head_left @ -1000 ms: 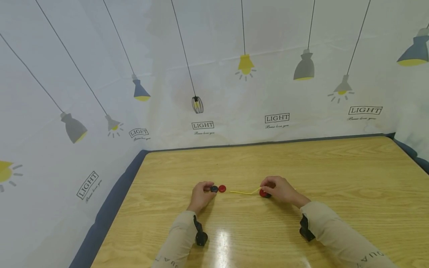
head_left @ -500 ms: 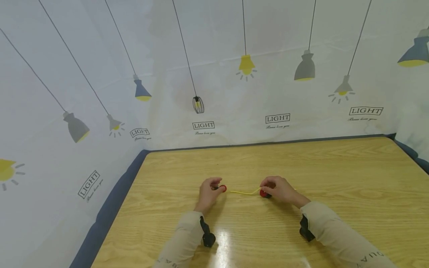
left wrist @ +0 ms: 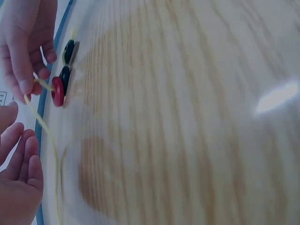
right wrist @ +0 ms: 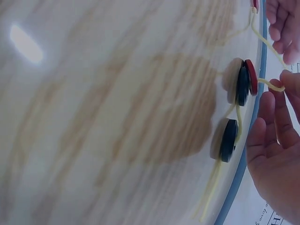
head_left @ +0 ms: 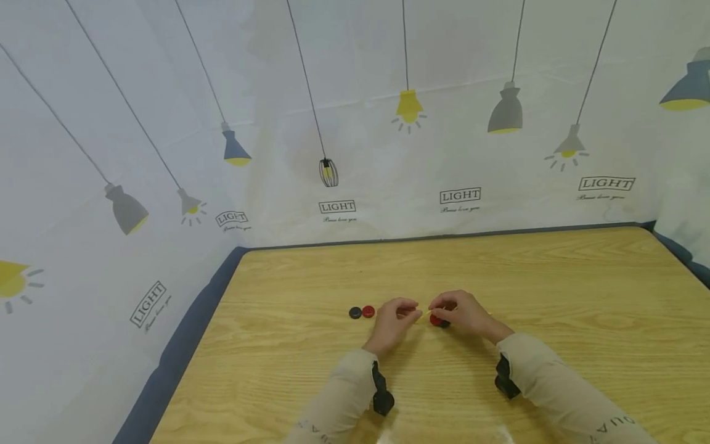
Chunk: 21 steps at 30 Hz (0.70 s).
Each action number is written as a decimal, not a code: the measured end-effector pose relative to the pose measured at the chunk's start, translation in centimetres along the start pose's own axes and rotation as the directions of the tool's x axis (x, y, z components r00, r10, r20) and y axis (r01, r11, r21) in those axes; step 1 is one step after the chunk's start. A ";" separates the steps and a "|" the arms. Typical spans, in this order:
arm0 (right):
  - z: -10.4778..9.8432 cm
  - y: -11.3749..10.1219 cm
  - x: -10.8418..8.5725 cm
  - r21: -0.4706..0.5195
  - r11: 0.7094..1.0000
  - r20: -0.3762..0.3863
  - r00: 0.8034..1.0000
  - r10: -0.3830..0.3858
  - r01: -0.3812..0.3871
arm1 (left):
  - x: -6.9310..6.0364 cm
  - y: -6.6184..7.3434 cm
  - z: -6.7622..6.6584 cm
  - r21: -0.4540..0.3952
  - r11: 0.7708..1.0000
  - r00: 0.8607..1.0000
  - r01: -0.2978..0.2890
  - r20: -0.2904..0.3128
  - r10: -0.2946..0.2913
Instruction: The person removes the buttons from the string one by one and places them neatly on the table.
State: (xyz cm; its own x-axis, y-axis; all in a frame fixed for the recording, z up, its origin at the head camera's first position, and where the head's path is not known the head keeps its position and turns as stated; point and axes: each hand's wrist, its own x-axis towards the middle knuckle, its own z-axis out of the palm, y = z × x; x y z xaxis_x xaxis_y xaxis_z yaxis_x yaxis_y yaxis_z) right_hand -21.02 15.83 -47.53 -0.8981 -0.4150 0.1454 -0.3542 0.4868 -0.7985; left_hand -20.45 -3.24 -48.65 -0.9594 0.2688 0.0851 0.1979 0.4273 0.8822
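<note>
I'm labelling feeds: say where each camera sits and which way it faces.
Head: head-worn, looking forward and down over the table; left hand, right hand, sleeves show.
Left wrist: worn there, facing the yellow cord; both hands, left edge.
Right wrist: worn there, facing the dark discs; both hands, right edge.
Wrist views share the red disc and yellow cord.

A thin yellow cord [right wrist: 270, 84] bends away from a red disc [right wrist: 252, 77] overlapping a dark disc [right wrist: 242, 87], with a second dark disc [right wrist: 228, 141] nearby; farther left, a black disc [head_left: 355, 312] and another red disc [head_left: 368, 312] lie flat, side by side.
</note>
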 end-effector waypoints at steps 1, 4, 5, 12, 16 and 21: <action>0.0 0.0 0.0 0.000 1.000 0.000 1.000 0.005 -0.005 | 0.1 0.1 0.3 0.009 1.000 1.000 -0.003 0.005 0.003; -0.1 -0.1 0.0 -0.010 1.000 -0.006 1.000 0.004 -0.004 | 0.2 0.3 1.0 0.028 1.000 1.000 -0.008 0.004 0.008; -0.2 -0.1 0.0 -0.012 1.000 -0.007 1.000 0.001 -0.001 | 0.3 0.4 1.1 0.038 0.999 1.000 -0.017 -0.002 0.017; -0.3 0.0 -0.1 0.002 1.000 -0.014 1.000 -0.011 0.011 | 0.4 0.7 1.7 0.043 0.999 0.999 -0.030 -0.021 0.031; -0.3 0.0 -0.1 0.011 1.000 -0.019 1.000 -0.003 0.003 | 0.4 0.8 1.9 0.059 0.998 1.000 -0.008 0.002 0.008; -0.2 0.0 -0.1 -0.001 1.000 -0.024 1.000 0.011 -0.011 | 0.3 0.9 1.6 0.058 0.998 0.999 0.028 0.039 -0.031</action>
State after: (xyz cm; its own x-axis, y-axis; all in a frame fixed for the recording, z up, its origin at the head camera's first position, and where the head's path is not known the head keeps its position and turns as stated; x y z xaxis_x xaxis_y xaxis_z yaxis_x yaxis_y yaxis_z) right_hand -20.98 16.00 -47.45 -0.9079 -0.3910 0.1508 -0.3446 0.4918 -0.7996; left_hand -20.20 -1.43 -48.61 -0.9566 0.2886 0.0400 0.1817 0.4838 0.8561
